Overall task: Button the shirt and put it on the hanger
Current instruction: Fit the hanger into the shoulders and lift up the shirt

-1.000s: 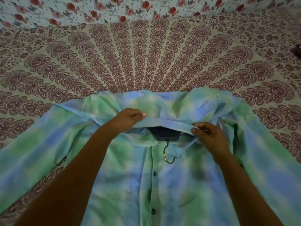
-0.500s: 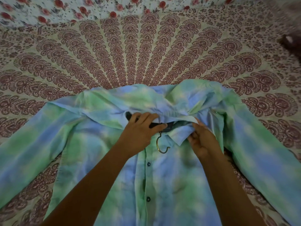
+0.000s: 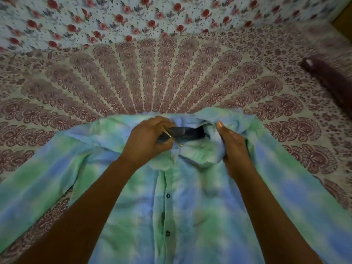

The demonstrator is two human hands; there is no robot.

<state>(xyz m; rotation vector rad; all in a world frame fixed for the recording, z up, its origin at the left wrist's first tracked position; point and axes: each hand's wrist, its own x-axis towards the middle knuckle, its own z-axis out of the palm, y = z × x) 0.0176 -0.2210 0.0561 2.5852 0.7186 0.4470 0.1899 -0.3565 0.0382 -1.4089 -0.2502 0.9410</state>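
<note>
A green and blue tie-dye shirt (image 3: 200, 206) lies face up on the bed, its front buttoned with dark buttons, sleeves spread to both sides. A dark hanger (image 3: 188, 132) with a brass hook sits inside the neck opening; most of it is hidden under the fabric. My left hand (image 3: 146, 141) is closed around the hanger's middle and its hook. My right hand (image 3: 231, 147) grips the bunched collar on the right side of the neck.
The bed is covered by a cream bedspread (image 3: 171, 77) with maroon mandala print. A floral sheet (image 3: 133, 20) lies at the far side. A dark maroon object (image 3: 331, 77) lies at the right edge.
My left hand has closed round the hanger and lifted its hook up out of the collar. My right hand has shifted to bunch the collar's right side. The view moved closer.
</note>
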